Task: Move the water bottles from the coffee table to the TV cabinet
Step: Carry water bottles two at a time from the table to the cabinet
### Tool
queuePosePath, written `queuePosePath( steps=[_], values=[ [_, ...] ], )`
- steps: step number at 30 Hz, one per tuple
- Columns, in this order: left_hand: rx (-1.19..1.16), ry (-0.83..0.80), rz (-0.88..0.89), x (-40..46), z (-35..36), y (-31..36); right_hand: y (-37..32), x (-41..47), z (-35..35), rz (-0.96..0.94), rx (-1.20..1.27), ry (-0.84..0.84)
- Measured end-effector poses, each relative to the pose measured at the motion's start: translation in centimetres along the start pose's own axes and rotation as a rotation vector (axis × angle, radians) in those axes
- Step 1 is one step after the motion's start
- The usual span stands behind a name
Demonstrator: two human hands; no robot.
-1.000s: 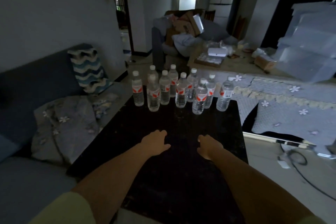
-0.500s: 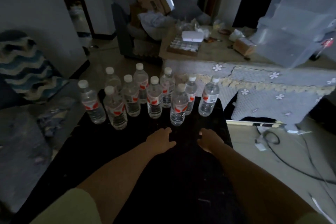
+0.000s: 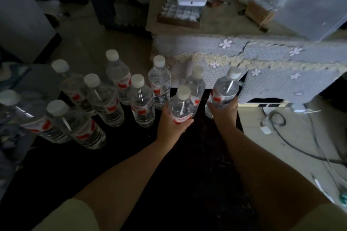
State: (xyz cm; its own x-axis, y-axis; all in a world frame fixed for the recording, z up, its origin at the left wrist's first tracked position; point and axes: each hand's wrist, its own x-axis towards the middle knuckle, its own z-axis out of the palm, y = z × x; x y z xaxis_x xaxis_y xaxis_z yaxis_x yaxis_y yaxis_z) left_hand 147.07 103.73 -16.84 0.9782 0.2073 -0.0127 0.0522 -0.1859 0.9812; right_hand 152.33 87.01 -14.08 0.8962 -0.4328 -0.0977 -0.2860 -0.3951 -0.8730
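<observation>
Both hands are on bottles at the far end of the dark coffee table (image 3: 197,174). The left hand (image 3: 171,124) has its fingers wrapped around the lower body of one water bottle (image 3: 181,106), thumb across the label. The right hand (image 3: 224,113) grips the bottle at the corner (image 3: 224,90), fingers curled round its lower half. Another bottle (image 3: 196,86) stands just beyond the left fingers, between the two held ones. The other bottles (image 3: 105,99) stand clustered off to the left of the left hand, all upright with white caps.
</observation>
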Motion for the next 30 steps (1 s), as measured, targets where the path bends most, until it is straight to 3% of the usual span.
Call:
queuePosePath(
  steps=[8,13,30],
  values=[
    [-0.069,0.008,-0.004,-0.1,0.4,-1.8,2.2,1.7,2.1,0.051,0.107,0.086],
    [-0.033,0.005,-0.004,-1.5,0.0,-0.5,2.0,0.2,-0.1,0.027,0.08,0.04],
    [0.074,0.01,-0.259,-14.6,-4.3,0.3,6.4,-12.8,-5.3,0.012,0.018,-0.236]
  ],
)
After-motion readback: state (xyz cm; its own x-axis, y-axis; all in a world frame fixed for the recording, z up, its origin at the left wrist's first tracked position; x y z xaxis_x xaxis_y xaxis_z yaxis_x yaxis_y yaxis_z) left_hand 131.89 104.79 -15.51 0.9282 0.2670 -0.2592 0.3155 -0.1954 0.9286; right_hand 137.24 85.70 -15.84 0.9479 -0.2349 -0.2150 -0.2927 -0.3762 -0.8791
